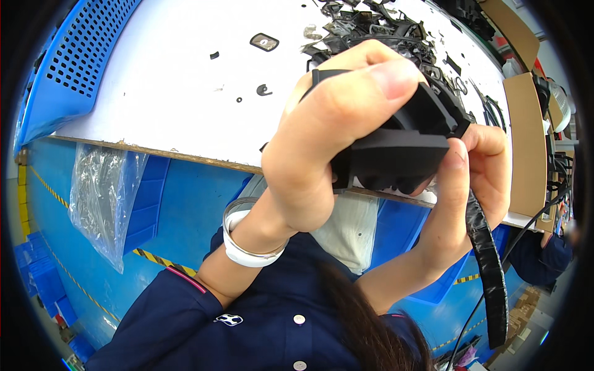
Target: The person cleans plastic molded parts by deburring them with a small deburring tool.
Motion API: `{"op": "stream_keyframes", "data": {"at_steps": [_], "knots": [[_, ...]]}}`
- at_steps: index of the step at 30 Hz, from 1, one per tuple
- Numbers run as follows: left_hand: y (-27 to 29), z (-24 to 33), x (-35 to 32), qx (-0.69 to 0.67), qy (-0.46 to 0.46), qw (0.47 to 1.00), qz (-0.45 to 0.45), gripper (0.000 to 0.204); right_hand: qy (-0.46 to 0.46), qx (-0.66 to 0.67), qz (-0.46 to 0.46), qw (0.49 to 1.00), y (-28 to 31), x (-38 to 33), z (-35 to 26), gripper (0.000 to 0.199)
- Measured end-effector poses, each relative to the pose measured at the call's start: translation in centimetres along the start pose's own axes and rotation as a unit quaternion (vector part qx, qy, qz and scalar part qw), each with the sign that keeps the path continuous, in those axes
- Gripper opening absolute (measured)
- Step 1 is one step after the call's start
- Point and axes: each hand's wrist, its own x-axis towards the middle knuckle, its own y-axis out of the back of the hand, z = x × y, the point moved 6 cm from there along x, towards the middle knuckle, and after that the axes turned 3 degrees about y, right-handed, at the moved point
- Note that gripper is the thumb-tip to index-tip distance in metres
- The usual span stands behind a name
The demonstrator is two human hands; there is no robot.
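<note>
Close in front of me, my left hand [334,117] is wrapped round a black moulded plastic part [399,157] with a hollow, curved body, its thumb across the top. My right hand [473,179] is closed at the part's right-hand corner, thumb and forefinger touching or nearly touching its edge. A long flat strip wrapped in shiny black tape [489,278] runs down out of my right hand; its upper end is hidden in the fingers. Beyond my hands, a heap of black plastic pieces and scraps [396,28] covers the white tabletop [185,105].
A blue perforated basket [86,55] stands at the table's left end. Small loose pieces, among them a framed dark oval-cornered piece [265,42], lie on the table. A clear plastic bag [102,198] hangs over a blue bin [145,210] below. Cardboard [526,148] rises at the right.
</note>
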Motion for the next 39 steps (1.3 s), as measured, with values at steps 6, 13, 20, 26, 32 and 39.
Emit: {"op": "stream_keyframes", "data": {"at_steps": [6,13,20,26,32,39], "knots": [[-0.21,0.44,0.05,0.001,-0.028,1.0,-0.007,0.027,0.013,-0.006,0.0,1.0,0.1,-0.08,0.07,0.012],[-0.25,0.84,-0.06,0.002,-0.054,0.998,-0.011,0.026,0.011,-0.005,0.003,1.0,0.11,-0.04,-0.01,0.013],[-0.31,0.78,-0.14,0.003,-0.077,0.997,-0.011,0.026,-0.006,0.005,0.003,1.0,0.13,-0.02,0.21,0.013],[-0.21,0.84,-0.27,0.007,-0.096,0.995,-0.009,0.025,0.012,0.007,0.001,1.0,0.12,-0.04,0.09,0.013],[-0.17,0.58,-0.24,0.009,-0.112,0.994,-0.008,0.025,0.001,0.008,0.001,1.0,0.07,-0.06,0.2,0.014],[0.02,0.6,-0.35,0.012,-0.132,0.991,-0.006,0.025,0.01,0.012,-0.001,1.0,0.05,0.04,0.19,0.013]]}}
